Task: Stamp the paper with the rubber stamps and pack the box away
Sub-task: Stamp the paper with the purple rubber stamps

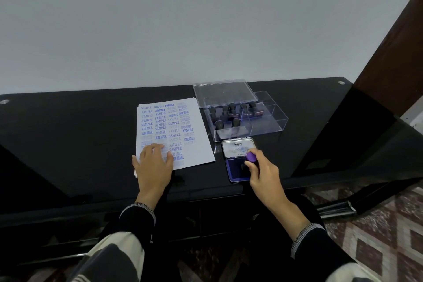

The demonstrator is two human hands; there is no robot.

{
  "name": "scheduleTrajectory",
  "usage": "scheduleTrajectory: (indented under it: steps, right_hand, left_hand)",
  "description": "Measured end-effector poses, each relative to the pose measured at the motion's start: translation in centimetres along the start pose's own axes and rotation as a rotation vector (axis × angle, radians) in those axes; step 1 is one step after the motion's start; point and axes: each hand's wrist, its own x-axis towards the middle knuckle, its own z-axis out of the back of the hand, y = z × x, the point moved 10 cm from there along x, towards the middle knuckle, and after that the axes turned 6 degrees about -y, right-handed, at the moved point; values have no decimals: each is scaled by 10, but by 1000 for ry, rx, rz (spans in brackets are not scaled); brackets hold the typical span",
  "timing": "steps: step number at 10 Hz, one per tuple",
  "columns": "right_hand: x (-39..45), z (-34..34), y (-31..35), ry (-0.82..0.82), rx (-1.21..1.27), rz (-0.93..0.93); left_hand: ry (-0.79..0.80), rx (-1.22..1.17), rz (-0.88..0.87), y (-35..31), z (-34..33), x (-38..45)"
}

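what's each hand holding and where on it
Right hand grips the purple-handled rubber stamp by its handle, over the blue ink pad. Left hand holds nothing.

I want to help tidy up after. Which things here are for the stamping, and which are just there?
For the stamping: paper under the left hand; purple stamp gripped by the right hand over the ink pad; clear box of stamps; its lid.

Just there: black table; patterned floor.
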Motion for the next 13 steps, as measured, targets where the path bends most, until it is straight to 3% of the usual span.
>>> scheduleTrajectory:
  steps: [9, 11, 13]
  right_hand:
    - [5, -10, -2, 62, -39, -26]
    - [24, -14, -1, 196, -37, -111]
    - [43, -36, 23, 60, 194, -187]
  left_hand:
    - [7, -13, 13, 2, -1, 0]
    - [11, -5, 17, 1, 0, 1]
    - [13, 16, 9, -2, 2, 0]
